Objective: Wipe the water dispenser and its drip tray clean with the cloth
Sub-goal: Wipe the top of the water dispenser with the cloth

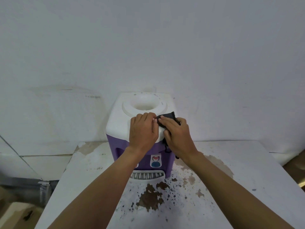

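A small water dispenser with a white top and a purple body stands on the table against the wall. Its top has a round open well. The white slotted drip tray sits at the foot of its front. A dark cloth lies on the front right of the white top. My right hand lies over the cloth, fingers bent round it, and part of the cloth hangs down below the palm. My left hand rests on the top beside it, fingertips at the cloth's left edge.
The white table has peeling paint with brown patches in front of the dispenser. A plain wall stands right behind. A cardboard box is on the floor at lower left, another brown object at the right edge.
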